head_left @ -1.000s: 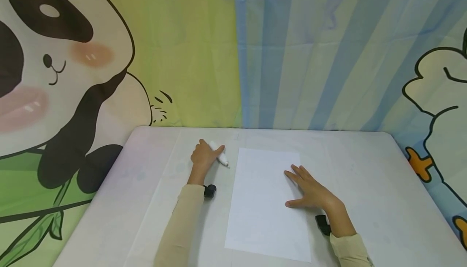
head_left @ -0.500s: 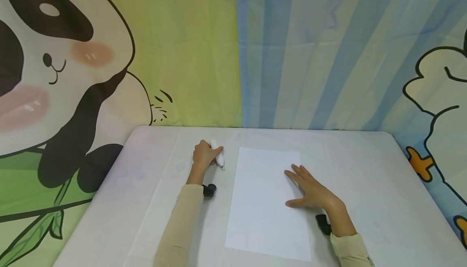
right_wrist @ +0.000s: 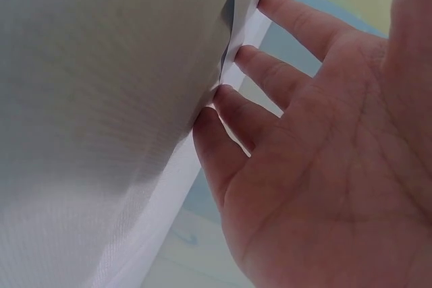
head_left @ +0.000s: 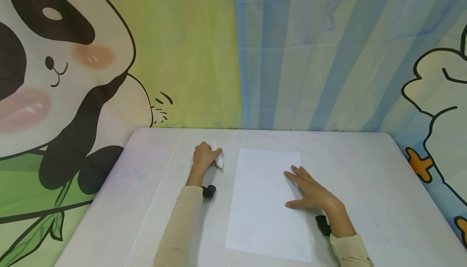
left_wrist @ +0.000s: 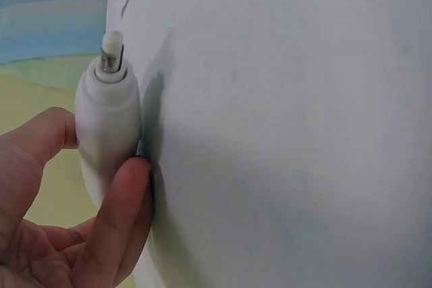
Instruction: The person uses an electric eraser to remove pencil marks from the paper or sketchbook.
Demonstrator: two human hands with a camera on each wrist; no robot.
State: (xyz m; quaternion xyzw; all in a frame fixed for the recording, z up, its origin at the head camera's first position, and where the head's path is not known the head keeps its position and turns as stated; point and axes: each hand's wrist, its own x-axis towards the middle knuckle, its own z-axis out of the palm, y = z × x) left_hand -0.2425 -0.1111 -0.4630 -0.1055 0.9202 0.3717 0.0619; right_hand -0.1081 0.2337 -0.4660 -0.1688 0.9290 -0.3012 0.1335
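Observation:
Near the far edge of the table, left of the paper, my left hand [head_left: 203,155] pinches a white pen-like tool [head_left: 217,156] between thumb and fingers. In the left wrist view the tool [left_wrist: 108,123] has a thick, smooth body and a narrow tip with a small metal piece; its exact kind cannot be told. The tip points toward me. A blank white sheet of paper [head_left: 268,206] lies flat, and my right hand [head_left: 310,190] rests spread over its right edge. In the right wrist view the fingertips [right_wrist: 226,96] touch the paper's edge.
The table [head_left: 368,190] has a pale cloth cover. Behind it hangs a printed curtain [head_left: 204,56] with a panda at left and a white cartoon animal at right. Each wrist carries a small black camera [head_left: 209,191].
My left hand has taken the white pen-like tool more fully between thumb and fingers, and its tip has swung slightly left and toward me. The right hand and paper have stayed put.

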